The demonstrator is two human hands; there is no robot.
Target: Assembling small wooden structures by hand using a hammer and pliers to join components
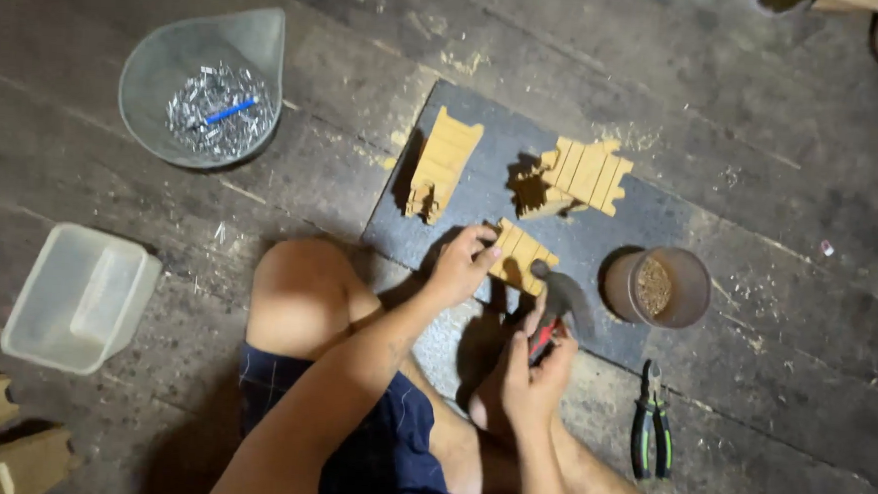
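Note:
My left hand [461, 265] presses on a small panel of wooden slats [524, 254] lying on a dark board [488, 174]. My right hand [538, 367] grips the red handle of a hammer [559, 301], whose metal head hovers just right of the panel. Two other slatted wooden pieces rest on the board: one [441, 164] at the left, one [583, 174] at the upper middle.
A brown cup of small nails [657, 287] stands on the board's right end. Green-handled pliers [652, 422] lie on the plank floor. A grey bowl of metal bits [205, 86] sits at the upper left, a clear plastic box [78, 296] at the left. My bent knee [302, 290] is near the board.

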